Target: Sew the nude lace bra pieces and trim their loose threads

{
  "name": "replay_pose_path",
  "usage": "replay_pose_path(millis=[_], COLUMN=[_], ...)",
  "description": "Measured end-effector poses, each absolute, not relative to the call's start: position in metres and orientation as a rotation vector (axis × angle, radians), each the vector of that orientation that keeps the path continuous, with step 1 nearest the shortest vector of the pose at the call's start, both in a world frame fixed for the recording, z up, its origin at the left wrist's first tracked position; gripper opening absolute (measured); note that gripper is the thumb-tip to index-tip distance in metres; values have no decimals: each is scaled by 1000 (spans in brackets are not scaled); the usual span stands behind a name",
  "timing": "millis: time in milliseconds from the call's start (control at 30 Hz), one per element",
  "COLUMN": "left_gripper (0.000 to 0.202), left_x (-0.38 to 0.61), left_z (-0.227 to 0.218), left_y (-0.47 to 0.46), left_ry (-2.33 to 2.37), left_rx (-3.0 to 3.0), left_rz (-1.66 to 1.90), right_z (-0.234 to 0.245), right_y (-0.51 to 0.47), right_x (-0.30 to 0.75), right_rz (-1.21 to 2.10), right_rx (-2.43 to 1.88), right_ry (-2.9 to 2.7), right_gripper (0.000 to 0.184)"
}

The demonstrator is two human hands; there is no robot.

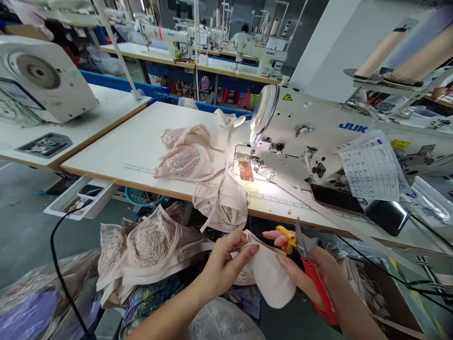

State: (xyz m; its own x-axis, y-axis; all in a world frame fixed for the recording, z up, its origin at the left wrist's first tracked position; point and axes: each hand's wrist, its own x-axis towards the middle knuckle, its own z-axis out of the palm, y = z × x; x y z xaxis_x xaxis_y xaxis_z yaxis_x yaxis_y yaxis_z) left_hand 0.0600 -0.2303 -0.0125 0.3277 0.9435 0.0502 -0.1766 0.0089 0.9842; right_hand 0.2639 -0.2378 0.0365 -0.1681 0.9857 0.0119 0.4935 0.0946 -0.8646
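My left hand (226, 264) pinches the edge of a pale pink bra (272, 278) between thumb and fingers, above my lap. In my right hand (311, 269) are scissors (311, 274) with red and yellow handle parts, their grey blades pointing up. The right thumb and fingertips also rest at the bra's right edge. Joined lace bras (226, 203) hang over the table's front edge and lie on the top, up to the sewing machine's lit needle area (251, 160). More lace bra pieces (152, 245) lie across my lap at the left.
The white JUKI sewing machine (318, 123) stands on the table (116, 137). Phones (387, 216) and a paper slip (370, 165) are on its right. A light strap (318, 208) runs down to the right, near a box of fabric strips (368, 293). An open drawer (81, 198) juts out left.
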Motion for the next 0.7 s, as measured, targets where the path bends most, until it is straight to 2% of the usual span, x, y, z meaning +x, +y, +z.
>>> replay_pose_path(millis=[100, 267, 433, 700], left_gripper=[40, 43, 47, 28], left_x=[58, 45, 35, 26], left_z=[-27, -38, -47, -61], left_y=[-236, -248, -255, -252], left_ry=[847, 1013, 1183, 1345], left_rx=[1157, 1177, 1143, 1202], left_rz=[1056, 1061, 1083, 1085], right_z=[21, -4, -25, -61], right_y=[-236, -226, -221, -218], right_x=[250, 225, 206, 183], right_rz=[1213, 1397, 1517, 1550], right_rx=[-1451, -1412, -1279, -1245], right_ry=[-1695, -1600, -1549, -1454], right_gripper=[29, 43, 47, 49])
